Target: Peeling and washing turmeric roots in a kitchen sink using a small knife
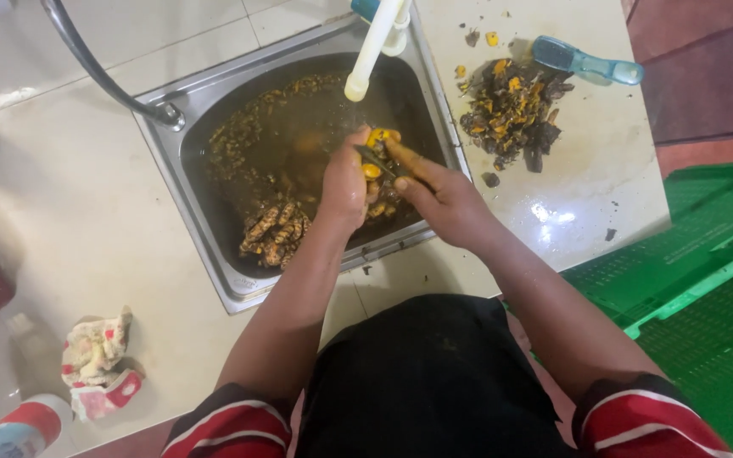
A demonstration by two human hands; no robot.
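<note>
Over steel sink (pixel 214 93), both hands peeling yellow root (pixel 381 136), tiled counter (pixel 78 212)

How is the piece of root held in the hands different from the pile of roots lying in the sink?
1. The held root shows bright yellow-orange flesh; the pile of roots is brown and dull.
2. The held root is a single piece, gripped by the left hand under the white tap, with a knife in the right hand against it; the pile has many pieces resting at the sink's near edge.

Both are inside the same sink.
</note>
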